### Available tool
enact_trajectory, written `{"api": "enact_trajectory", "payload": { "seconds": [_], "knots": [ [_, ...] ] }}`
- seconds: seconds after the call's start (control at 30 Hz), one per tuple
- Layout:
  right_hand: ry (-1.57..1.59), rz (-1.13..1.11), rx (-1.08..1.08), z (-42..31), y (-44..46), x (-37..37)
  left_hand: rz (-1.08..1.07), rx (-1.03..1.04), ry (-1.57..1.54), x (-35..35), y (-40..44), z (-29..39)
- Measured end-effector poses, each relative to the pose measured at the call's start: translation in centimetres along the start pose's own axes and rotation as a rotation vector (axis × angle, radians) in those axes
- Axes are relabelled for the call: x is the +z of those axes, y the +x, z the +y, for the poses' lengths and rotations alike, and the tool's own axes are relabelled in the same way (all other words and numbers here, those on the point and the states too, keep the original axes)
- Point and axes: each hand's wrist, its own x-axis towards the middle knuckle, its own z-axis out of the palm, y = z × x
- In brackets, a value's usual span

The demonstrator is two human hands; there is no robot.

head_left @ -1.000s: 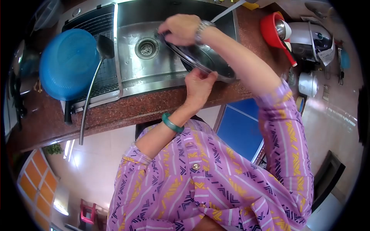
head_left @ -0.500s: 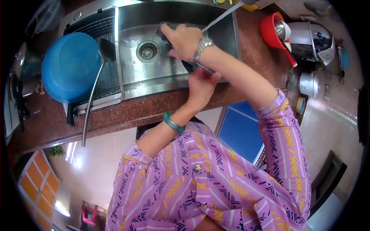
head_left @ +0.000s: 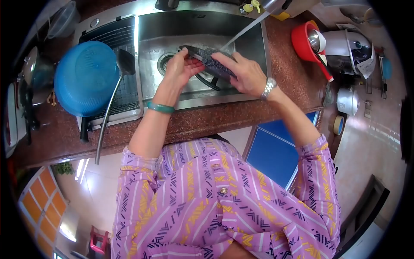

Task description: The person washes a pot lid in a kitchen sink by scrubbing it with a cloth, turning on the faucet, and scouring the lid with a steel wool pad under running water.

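Observation:
Over the steel sink (head_left: 151, 82), my left hand (head_left: 176, 71) grips the near end of a dark flat piece of cookware (head_left: 192, 52), thumb on top and fingers beneath. Its exact kind is hard to tell. My right hand (head_left: 248, 75) is closed around a grey mesh scouring pad (head_left: 210, 60) pressed on that dark surface. A black curved handle (head_left: 209, 83) shows just below; whether it belongs to the same piece I cannot tell. The drain (head_left: 164, 64) lies partly behind my left hand.
A blue plastic basket (head_left: 86, 77) and a long-handled spatula (head_left: 125, 62) rest on the drying rack (head_left: 129, 93) at left. A red pot (head_left: 302, 41) with a ladle, a rice cooker (head_left: 338, 47) and a faucet (head_left: 248, 30) are at right.
My left hand has moved left and up to the end of the dark piece. My right hand has drawn back to the right with the scouring pad. The dark piece is raised into fuller view.

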Motion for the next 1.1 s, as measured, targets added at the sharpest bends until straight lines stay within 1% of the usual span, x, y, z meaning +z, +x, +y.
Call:
{"api": "enact_trajectory", "payload": {
  "seconds": [0.03,0.07,0.1,0.17,0.2,0.3,0.33,0.37,0.43,0.47,0.5,0.57,0.6,0.63,0.7,0.73,0.77,0.83,0.9,0.93,0.97,1.0,1.03,1.1],
  "knots": [
    [0.008,0.004,0.03,-0.1,-0.8,0.4,0.03,-0.018,-0.005,0.0,0.2,-0.4],
    [0.084,-0.004,0.004,0.0,-1.5,1.0,0.088,0.026,0.085,-0.3,0.3,-1.0],
    [0.091,-0.004,0.013,-0.1,-2.1,1.0,0.09,0.017,0.09,-0.5,0.0,-1.3],
    [0.146,-0.195,0.074,-0.2,-3.3,0.7,0.074,0.044,0.006,-1.3,-0.5,-2.0],
    [0.177,-0.236,0.092,-0.3,-3.7,0.9,0.012,0.049,-0.001,-1.5,-0.7,-2.4],
    [0.153,-0.279,0.098,-0.8,-4.2,4.0,0.028,0.033,-0.014,-1.2,-1.0,-4.4],
    [0.228,-0.167,0.097,-0.9,-3.7,4.7,0.018,0.069,-0.012,-0.9,-1.2,-4.5],
    [0.234,-0.178,0.095,-0.9,-3.3,5.1,0.028,0.065,-0.019,-1.1,-1.0,-4.4],
    [0.356,-0.026,0.02,-0.8,-2.1,5.6,0.053,0.047,-0.054,-2.0,-0.4,-4.0],
    [0.469,0.024,0.009,-1.0,-1.4,5.4,0.056,0.058,0.007,-2.8,0.1,-4.1],
    [0.473,0.02,0.009,-0.9,-1.0,5.1,0.061,0.056,0.005,-2.7,-0.4,-4.1],
    [0.54,0.187,0.078,-0.6,0.0,3.9,0.154,-0.047,-0.118,-2.4,-1.3,-3.9],
    [0.376,0.091,0.106,-0.5,0.2,3.0,0.063,-0.052,-0.135,-2.5,-1.3,-4.2],
    [0.38,0.087,0.105,-0.6,0.1,3.3,0.068,-0.053,-0.138,-2.6,-1.3,-4.4],
    [0.093,-0.136,0.106,-0.8,-0.2,4.9,0.029,-0.02,-0.133,-2.3,-1.2,-4.7],
    [0.138,-0.119,0.119,-0.8,0.0,6.1,0.028,0.036,-0.083,-2.4,-1.1,-5.0],
    [0.136,-0.123,0.117,-0.8,1.0,7.0,0.029,0.036,-0.087,-2.6,-1.0,-5.1],
    [0.103,0.018,0.118,-0.9,3.3,8.8,0.065,0.036,-0.083,-2.5,-1.5,-5.0],
    [0.119,0.097,0.143,0.6,5.8,9.9,0.061,0.044,-0.094,-2.7,-1.4,-4.7],
    [0.099,0.112,0.202,1.9,6.9,10.4,0.043,0.002,-0.07,-2.9,-1.3,-4.7],
    [0.195,0.105,0.237,3.6,7.7,11.6,0.025,-0.036,-0.05,-2.9,-1.1,-4.8],
    [0.282,0.112,0.208,3.7,7.4,11.4,0.01,-0.001,-0.045,-2.8,-1.2,-5.1],
    [0.37,0.118,0.182,3.8,6.8,11.2,0.015,-0.008,-0.045,-2.9,-1.2,-5.1],
    [0.391,0.063,0.217,3.6,3.6,9.5,0.058,0.011,-0.075,-3.0,-1.1,-5.1]
  ]
}}
